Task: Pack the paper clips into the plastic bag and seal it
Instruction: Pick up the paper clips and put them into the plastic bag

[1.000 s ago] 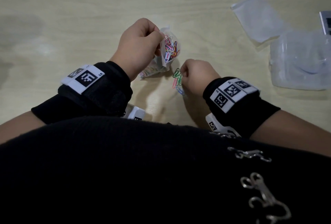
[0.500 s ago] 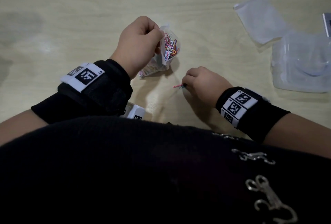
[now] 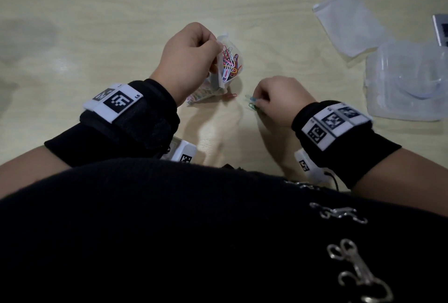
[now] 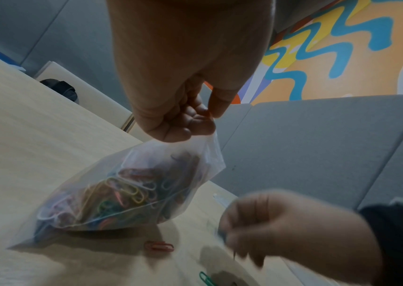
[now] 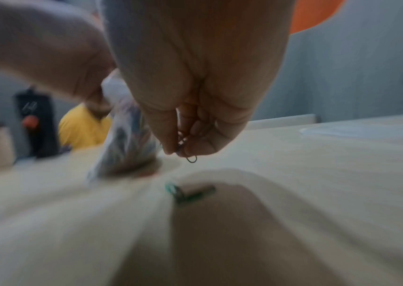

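Holding: left hand (image 3: 188,60) pinches the clear plastic bag (image 4: 132,189) of coloured paper clips by its rim.
Pinching: right hand (image 3: 278,99), right of the bag, grips a green wire paper clip (image 3: 253,106).
Loose: red wire paper clip (image 3: 231,95) lies on the pale wooden table (image 3: 121,11), just near the bag.

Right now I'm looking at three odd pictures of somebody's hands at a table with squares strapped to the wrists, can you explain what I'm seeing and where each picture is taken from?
No machine here: a person works with bare hands, wearing a camera on the head and one on each wrist.

The head view looks down at a wooden table. The left hand pinches the top of a clear plastic bag full of coloured paper clips. The right hand pinches a few paper clips just above the table. A red paper clip lies loose beside the bag. To the right lie an empty bag and a clear plastic box.

The left wrist view looks along that hand down at the bag. The right wrist view is blurred, but shows fingers pinching a clip.
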Motion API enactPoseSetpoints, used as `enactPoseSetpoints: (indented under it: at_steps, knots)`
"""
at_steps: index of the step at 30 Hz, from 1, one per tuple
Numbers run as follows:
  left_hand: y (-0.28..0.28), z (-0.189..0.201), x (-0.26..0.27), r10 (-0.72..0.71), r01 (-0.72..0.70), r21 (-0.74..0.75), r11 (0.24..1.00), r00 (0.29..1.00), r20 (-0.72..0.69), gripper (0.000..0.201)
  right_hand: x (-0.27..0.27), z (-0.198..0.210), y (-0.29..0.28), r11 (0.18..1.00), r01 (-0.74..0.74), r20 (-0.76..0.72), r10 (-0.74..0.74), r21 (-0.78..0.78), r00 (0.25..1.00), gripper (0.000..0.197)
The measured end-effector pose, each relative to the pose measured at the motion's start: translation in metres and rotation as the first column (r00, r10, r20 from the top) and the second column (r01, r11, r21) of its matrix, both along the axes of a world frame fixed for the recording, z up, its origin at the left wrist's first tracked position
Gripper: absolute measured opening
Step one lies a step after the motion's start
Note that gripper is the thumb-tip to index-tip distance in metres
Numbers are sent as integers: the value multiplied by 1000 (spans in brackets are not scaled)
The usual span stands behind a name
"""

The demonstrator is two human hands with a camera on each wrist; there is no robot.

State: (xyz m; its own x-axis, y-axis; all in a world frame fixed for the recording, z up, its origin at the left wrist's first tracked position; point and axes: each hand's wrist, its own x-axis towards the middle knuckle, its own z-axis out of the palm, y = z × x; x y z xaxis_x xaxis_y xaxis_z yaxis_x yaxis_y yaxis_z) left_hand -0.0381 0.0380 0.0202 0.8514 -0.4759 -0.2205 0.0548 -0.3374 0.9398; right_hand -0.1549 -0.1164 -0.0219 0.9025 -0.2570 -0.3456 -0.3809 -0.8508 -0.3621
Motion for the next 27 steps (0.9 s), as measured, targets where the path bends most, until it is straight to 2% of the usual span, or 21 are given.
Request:
enactPoseSetpoints:
  at_steps: [1,3,5,7,9,13,14,17,18,19,20,21,23,25,27]
  knots:
    - [0,0,0,-2,2,-1,1000,1000,-2,11,3,7,-2,992,106,49,-109,68,993,11]
    - [0,1,-2,-4,4,0,1000,1000,-7,8,10,22,-3,922,274,127,-317,275,940,4]
    - [-2,1,-4,-8,9,13,1000,1000,-7,5,18,38,0,824,329,148,-437,461,887,16]
    - [-3,2,-6,-17,17,30,999,1000,-5,5,27,51,7,762,328,147,-480,558,865,18]
    - [-4,2,-7,-19,19,33,999,1000,-8,5,37,59,14,774,293,156,-447,561,881,14]
    - [0,3,-6,-5,5,-3,1000,1000,-23,6,49,66,24,895,153,170,-242,419,955,15]
    - [2,3,-5,5,-6,-18,1000,999,-33,5,49,66,24,906,141,205,-238,399,949,14]
    - [7,2,0,50,-53,-63,997,997,-58,13,43,62,18,870,229,283,-375,436,883,9]
    - [8,2,2,65,-70,-74,995,996,-65,14,39,57,14,880,269,245,-381,391,892,8]
    - [10,3,4,80,-85,-76,994,995,-67,15,34,53,10,926,273,151,-318,261,936,10]
    - [11,4,7,94,-98,-68,993,993,-65,16,28,48,7,972,221,-8,-221,81,975,16]
    - [12,5,9,107,-111,-57,992,992,-59,16,22,42,6,989,126,-193,-140,-81,971,22]
    - [15,8,14,131,-135,-63,989,990,-58,13,11,31,10,977,-42,-448,-57,-209,892,25]
    - [18,10,18,157,-163,-93,982,985,-66,14,6,21,15,965,-90,-485,-42,-246,874,19]
    - [22,11,22,189,-195,-118,974,980,-62,17,8,16,20,963,-84,-426,-35,-258,904,15]
